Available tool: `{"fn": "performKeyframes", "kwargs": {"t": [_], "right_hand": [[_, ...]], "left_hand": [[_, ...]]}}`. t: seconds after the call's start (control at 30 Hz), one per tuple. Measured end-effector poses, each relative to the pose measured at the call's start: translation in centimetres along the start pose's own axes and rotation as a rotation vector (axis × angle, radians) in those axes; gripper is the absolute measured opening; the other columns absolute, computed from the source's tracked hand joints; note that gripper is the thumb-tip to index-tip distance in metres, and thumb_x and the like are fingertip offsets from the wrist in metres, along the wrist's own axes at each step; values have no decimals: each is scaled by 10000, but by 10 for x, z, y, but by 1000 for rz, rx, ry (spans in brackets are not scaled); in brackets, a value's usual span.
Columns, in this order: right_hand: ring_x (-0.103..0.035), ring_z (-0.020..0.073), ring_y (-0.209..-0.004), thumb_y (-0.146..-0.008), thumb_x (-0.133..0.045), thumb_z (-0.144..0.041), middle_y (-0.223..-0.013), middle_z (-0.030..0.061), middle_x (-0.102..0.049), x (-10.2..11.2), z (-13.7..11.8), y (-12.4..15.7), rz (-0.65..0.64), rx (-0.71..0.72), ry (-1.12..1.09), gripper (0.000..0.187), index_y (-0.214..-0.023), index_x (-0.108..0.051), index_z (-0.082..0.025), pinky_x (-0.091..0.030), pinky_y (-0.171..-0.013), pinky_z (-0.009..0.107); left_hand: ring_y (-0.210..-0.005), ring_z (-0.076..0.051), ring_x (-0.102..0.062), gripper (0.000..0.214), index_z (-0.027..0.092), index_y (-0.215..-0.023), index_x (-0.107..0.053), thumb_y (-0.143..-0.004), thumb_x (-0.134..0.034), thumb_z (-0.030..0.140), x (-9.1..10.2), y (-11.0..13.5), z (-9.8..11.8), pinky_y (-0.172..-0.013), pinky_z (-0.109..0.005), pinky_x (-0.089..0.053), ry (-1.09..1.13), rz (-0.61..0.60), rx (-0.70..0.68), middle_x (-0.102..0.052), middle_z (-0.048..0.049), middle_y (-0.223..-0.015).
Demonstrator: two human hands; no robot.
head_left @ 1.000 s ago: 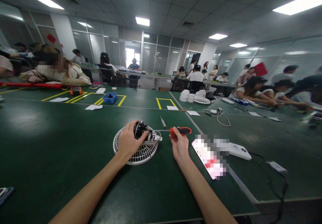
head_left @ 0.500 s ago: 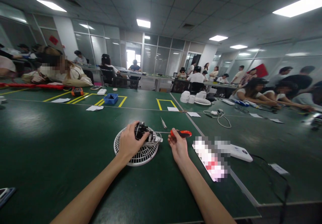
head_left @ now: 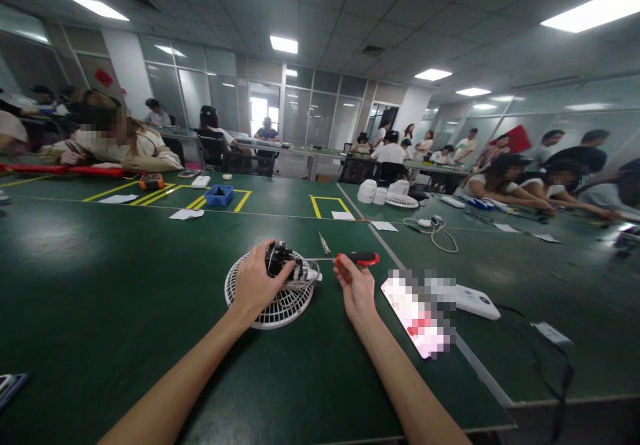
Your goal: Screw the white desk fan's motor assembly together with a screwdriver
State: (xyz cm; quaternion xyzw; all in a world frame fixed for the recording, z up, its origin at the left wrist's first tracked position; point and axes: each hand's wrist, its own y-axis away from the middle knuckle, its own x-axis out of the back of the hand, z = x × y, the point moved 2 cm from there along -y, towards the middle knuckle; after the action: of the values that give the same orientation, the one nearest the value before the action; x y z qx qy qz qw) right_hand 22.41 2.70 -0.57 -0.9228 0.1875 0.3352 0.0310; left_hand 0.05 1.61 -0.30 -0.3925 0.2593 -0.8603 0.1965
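Green tabletop (head_left: 125,278), listed from its near edge outward.

Item: dark-edged device (head_left: 13,389), at the left margin, towards the near edge; partly out of frame.

Item: lit phone (head_left: 407,311), screen up, partly blurred out, beside the seam along the tabletop's right edge.

Item: white fan grille (head_left: 283,314), one, lying flat, mid-tabletop, well in from the near edge.

Item: black motor unit (head_left: 277,259), with pale wiring, resting over the grille's far part.

Item: left hand (head_left: 257,279), half open, thumb and fingers spread around the motor unit, pressing or gripping it.

Item: right hand (head_left: 358,290), fingers closed on the front of a red-and-black screwdriver (head_left: 366,258). Shaft level, pointing left at the motor unit; whether the tip is seated cannot be told.

Step in hand, by judgement: driver work on the unit's right side. Next move seems to call for a steady left hold, the shaft kept in line, and a turn of the handle.

Item: small slim tool (head_left: 325,243), loose, just beyond the shaft.

Item: blue bin (head_left: 219,195), within yellow tape, towards the far edge.

Item: white housings (head_left: 367,191), grouped near the far right corner.
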Motion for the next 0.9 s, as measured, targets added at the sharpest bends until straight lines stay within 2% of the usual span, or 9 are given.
{"fn": "performKeyframes", "kwargs": {"t": [0.33, 0.47, 0.6, 0.73, 0.9], "right_hand": [[-731, 164, -712, -583, -964, -309, -812, 24, -785, 0, 0, -1, 24, -85, -44, 413, -856, -670, -209, -602, -661, 263], [-651, 133, -611, -626, -928, -322, -699, -13, -723, 0, 2, 0, 81, -128, 3, 350, -799, -644, -211, -559, -577, 240], [-544, 96, -522, -626, -924, -318, -602, -50, -642, 0, 2, 0, 101, -132, 23, 340, -738, -623, -206, -497, -507, 210], [-590, 109, -555, -595, -939, -322, -634, -37, -669, -2, 2, 2, 82, -98, 35, 371, -749, -622, -205, -512, -531, 221], [-651, 125, -588, -502, -988, -317, -658, -41, -703, 0, 3, 1, 68, -23, 8, 521, -838, -603, -217, -531, -560, 225]], "left_hand": [[-1115, -327, -688, 620, 196, -1362, -561, -902, -662, 599, 2, 0, 4, -998, -529, -548, 7, -7, 6, -688, -148, -1253], [-1108, -325, -689, 617, 205, -1360, -561, -902, -656, 607, 2, 0, 3, -987, -524, -550, 8, -10, 12, -685, -143, -1254], [-1105, -325, -690, 620, 211, -1363, -561, -902, -649, 616, 2, 0, 3, -987, -527, -548, 5, -7, 10, -689, -139, -1240], [-1110, -324, -689, 626, 210, -1363, -561, -900, -647, 624, 2, 0, 2, -990, -530, -548, 14, -5, 7, -687, -139, -1245], [-1107, -325, -689, 630, 205, -1367, -556, -905, -640, 626, 1, 0, 2, -993, -536, -549, 8, -11, 2, -686, -141, -1247]]}}
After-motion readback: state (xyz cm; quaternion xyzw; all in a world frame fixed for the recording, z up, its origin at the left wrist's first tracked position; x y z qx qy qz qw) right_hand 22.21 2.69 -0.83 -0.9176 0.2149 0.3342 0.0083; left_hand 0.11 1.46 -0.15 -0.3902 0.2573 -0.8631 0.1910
